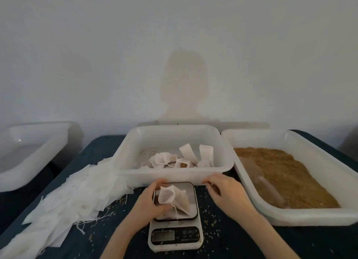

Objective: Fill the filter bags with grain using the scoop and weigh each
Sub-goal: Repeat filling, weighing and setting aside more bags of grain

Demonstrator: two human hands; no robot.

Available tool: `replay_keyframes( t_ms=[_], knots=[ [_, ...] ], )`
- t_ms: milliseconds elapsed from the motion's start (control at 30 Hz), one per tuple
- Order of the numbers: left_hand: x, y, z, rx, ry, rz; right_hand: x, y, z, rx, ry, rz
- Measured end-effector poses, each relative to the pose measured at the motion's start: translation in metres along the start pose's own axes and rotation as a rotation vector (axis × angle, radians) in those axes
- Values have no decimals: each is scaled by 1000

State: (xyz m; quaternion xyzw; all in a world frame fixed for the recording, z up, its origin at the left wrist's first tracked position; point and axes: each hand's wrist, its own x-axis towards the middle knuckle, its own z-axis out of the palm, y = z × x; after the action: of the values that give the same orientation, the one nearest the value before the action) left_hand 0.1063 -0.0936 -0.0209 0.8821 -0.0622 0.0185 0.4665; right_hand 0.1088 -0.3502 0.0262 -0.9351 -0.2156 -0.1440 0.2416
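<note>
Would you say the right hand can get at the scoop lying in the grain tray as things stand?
Probably yes. The right hand holds nothing and hovers beside the grain tray, whose top is open. The clear scoop lies on the grain near the tray's left wall, with nothing over it; only the low rim stands between.

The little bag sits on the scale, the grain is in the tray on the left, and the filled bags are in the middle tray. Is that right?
Almost. The grain lies in the tray on the right, not the left, as the head view shows. The rest holds: the little bag is on the scale, gripped by the left hand, and the filled bags are in the middle tray.
</note>
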Motion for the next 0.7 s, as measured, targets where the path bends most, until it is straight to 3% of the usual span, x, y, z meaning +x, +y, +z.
replay_keyframes(
  t_ms=[200, 367, 467, 700],
  knots=[
    [-18, -29, -21, -159, -29, -30, -7, 18, 65, 305, 60, 305],
    [-22, -47, -21, -555, 230, -143, -7, 38, 72, 518, 146, 500],
    [-22, -52, -16, -616, 351, -177, -7, 43, 73, 542, 123, 544],
    [-24, -51, -15, -545, 370, -187, -8, 42, 76, 503, 104, 535]
  ],
)
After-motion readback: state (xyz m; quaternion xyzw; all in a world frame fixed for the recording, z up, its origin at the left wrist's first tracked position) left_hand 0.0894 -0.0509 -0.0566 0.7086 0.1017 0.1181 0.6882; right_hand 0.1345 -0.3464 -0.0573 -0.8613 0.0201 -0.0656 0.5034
